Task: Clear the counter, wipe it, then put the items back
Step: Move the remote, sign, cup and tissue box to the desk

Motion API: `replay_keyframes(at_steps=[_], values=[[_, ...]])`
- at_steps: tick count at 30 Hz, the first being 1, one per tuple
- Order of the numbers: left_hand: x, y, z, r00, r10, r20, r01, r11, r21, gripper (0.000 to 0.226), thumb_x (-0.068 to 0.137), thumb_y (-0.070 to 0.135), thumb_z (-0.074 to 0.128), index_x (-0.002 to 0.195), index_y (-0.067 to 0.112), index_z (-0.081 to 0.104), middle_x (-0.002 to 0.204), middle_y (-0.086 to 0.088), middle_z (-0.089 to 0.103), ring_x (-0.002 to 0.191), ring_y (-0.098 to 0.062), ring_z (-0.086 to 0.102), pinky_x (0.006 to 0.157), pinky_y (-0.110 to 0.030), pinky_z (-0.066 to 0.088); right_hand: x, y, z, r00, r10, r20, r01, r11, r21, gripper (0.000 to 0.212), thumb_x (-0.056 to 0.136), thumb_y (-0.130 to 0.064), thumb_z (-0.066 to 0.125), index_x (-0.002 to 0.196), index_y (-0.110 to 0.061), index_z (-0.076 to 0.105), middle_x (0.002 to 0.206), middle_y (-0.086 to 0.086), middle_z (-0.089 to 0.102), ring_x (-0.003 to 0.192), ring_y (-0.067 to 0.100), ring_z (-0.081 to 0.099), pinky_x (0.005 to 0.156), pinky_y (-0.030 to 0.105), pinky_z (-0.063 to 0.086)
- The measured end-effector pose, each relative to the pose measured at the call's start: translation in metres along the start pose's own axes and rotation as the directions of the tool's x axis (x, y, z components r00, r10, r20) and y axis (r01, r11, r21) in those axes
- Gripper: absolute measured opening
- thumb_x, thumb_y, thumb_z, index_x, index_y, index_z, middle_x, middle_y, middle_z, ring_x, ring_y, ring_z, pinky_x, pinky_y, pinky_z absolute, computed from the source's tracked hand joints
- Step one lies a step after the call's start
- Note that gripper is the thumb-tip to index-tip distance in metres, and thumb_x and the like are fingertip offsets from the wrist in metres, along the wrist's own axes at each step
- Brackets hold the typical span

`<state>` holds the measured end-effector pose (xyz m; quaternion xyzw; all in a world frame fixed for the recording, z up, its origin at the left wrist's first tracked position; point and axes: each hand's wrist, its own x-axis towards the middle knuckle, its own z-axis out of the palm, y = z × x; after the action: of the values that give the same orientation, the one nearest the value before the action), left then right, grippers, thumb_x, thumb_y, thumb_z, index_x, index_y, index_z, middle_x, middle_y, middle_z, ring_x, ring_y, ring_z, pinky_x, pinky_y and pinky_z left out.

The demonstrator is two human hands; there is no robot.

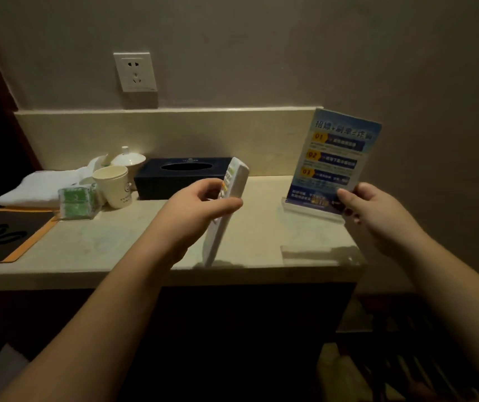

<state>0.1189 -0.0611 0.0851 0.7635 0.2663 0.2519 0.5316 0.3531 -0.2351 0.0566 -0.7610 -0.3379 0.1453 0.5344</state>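
The scene is dim and warm-toned, with light falling from above onto the pale surface [116,245] while everything beneath its front edge sinks into near-black. A soft glare sits by the lidded cup [128,158]. The remote [226,210] is motion-blurred. Wide-angle distortion bends the edges.

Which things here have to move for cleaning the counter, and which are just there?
For the job: remote in left hand; sign stand in right hand; tissue box; paper cup; towel; green packets; lidded cup; counter.

Just there: wall socket.
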Motion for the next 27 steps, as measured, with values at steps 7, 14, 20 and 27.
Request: replay_keyframes(at_steps=[7, 14, 20, 27], values=[[-0.035, -0.005, 0.056, 0.971, -0.111, 0.212, 0.137, 0.984, -0.112, 0.067, 0.060, 0.046, 0.069, 0.123, 0.029, 0.053, 0.119, 0.005, 0.060, 0.113, -0.018, 0.055, 0.095, -0.037, 0.046, -0.076, 0.044, -0.041, 0.988, 0.107, -0.114, -0.101, 0.993, 0.059, 0.015, 0.093, -0.037, 0.055, 0.101, -0.029, 0.065, 0.074, -0.016, 0.069, 0.062, -0.003, 0.058, 0.065, 0.025, 0.039], [-0.063, -0.010, 0.144, 0.940, -0.119, 0.320, 0.163, 0.980, -0.116, 0.058, 0.065, 0.044, 0.071, 0.119, 0.033, 0.052, 0.112, 0.013, 0.059, 0.105, -0.008, 0.054, 0.094, -0.033, 0.043, -0.155, 0.085, -0.089, 0.956, 0.240, -0.167, -0.235, 0.971, 0.048, 0.010, 0.094, -0.035, 0.053, 0.098, -0.038, 0.061, 0.094, -0.016, 0.069, 0.084, 0.002, 0.064, 0.069, 0.025, 0.046], [-0.093, -0.026, 0.234, 0.902, -0.156, 0.403, 0.205, 0.975, -0.081, 0.048, 0.063, 0.042, 0.082, 0.106, 0.041, 0.060, 0.113, 0.014, 0.065, 0.107, -0.005, 0.059, 0.093, -0.030, 0.045, -0.225, 0.135, -0.148, 0.917, 0.311, -0.251, -0.323, 0.946, -0.007, 0.011, 0.094, -0.035, 0.055, 0.092, -0.045, 0.059, 0.095, -0.025, 0.064, 0.088, -0.005, 0.059, 0.074, 0.020, 0.042], [-0.156, -0.021, 0.353, 0.838, -0.206, 0.505, 0.246, 0.969, -0.012, 0.023, 0.084, 0.028, 0.071, 0.097, 0.041, 0.057, 0.099, 0.018, 0.063, 0.083, 0.009, 0.060, 0.070, -0.015, 0.041, -0.320, 0.192, -0.230, 0.862, 0.411, -0.297, -0.423, 0.906, 0.024, 0.011, 0.094, -0.033, 0.055, 0.096, -0.042, 0.059, 0.098, -0.025, 0.065, 0.090, -0.006, 0.059, 0.069, 0.014, 0.040]])
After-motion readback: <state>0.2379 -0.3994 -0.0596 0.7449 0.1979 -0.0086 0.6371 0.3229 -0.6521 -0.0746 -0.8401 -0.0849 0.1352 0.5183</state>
